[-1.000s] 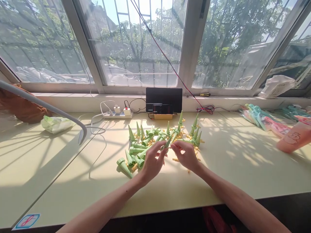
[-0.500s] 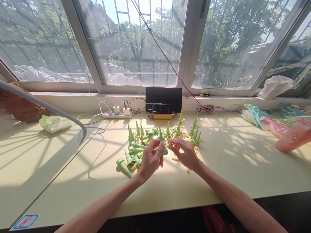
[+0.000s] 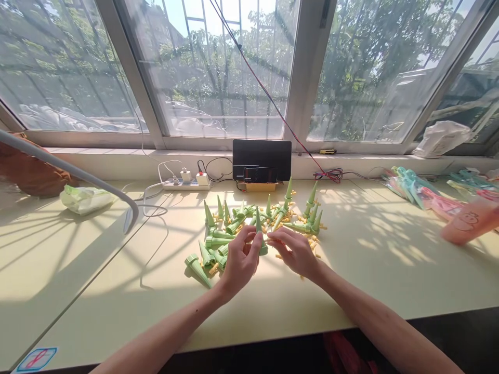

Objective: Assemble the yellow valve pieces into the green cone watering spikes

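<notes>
My left hand [image 3: 239, 262] is closed round a green cone-shaped spike [image 3: 260, 235], which stands with its tip up and its wide base low between my fingers. My right hand [image 3: 294, 252] is beside it, fingers pinched together at the cone's base; what they pinch is too small to make out. Both hands hover over a heap of green cones [image 3: 222, 239] and small yellow pieces [image 3: 312, 240] spread on the pale yellow table [image 3: 370, 270]. Some cones stand upright, others lie on their sides.
A black screen [image 3: 262, 160] with a phone on a stand sits at the back by the window sill. A white power strip [image 3: 187, 183] with cables lies to its left. A grey lamp arm [image 3: 78, 174], a wipes packet [image 3: 83, 198], coloured packets [image 3: 421, 195] and an orange cup [image 3: 468, 223] flank the heap.
The cone in my left hand turned from lying slanted to standing tip up. Both hands drew slightly nearer to me and closer together.
</notes>
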A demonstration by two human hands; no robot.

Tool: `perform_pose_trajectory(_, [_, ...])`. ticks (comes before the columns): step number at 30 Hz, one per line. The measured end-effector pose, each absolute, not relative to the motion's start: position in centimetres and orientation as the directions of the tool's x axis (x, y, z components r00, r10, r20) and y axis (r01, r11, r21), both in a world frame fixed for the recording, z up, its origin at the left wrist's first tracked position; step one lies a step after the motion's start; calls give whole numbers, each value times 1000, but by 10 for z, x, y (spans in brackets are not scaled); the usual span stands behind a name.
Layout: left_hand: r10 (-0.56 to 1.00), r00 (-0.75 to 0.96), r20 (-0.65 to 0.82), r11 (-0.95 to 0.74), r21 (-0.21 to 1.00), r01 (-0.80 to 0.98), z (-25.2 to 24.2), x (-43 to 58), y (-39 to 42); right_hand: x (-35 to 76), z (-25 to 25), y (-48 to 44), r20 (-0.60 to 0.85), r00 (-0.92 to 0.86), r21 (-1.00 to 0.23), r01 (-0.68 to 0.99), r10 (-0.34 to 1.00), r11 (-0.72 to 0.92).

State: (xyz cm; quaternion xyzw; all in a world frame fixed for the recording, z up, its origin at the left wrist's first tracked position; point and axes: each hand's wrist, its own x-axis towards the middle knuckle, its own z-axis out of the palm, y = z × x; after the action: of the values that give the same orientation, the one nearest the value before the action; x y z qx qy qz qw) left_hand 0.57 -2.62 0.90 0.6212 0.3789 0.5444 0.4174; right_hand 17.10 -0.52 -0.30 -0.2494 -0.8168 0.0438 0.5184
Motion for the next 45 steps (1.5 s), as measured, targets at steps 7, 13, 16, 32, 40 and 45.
perform_pose_trajectory(7, [864,182,470,-492,865,98,4,3,-22,169,-5,-6,804,-322,-359,407,500,840])
perform_pose_trajectory(13, [822,196,534,-561,817,131,-4,1,-15,171,-4,-3,803,-307,-365,425,511,829])
perform_pose_trajectory(16, [812,184,553,-581,793,184,-5,1,-12,172,-4,-2,800,-300,-373,431,520,822])
perform_pose_trajectory(32, [729,218,649,-683,665,301,2,-2,-11,173,-2,-2,807,-214,-417,454,550,787])
perform_pose_trajectory(40, [707,201,678,-703,646,298,-4,-3,-7,171,-5,-2,742,-218,-498,454,634,739])
perform_pose_trajectory(45, [689,202,696,-719,622,310,-7,-2,-9,171,-3,-3,714,-236,-531,432,659,729])
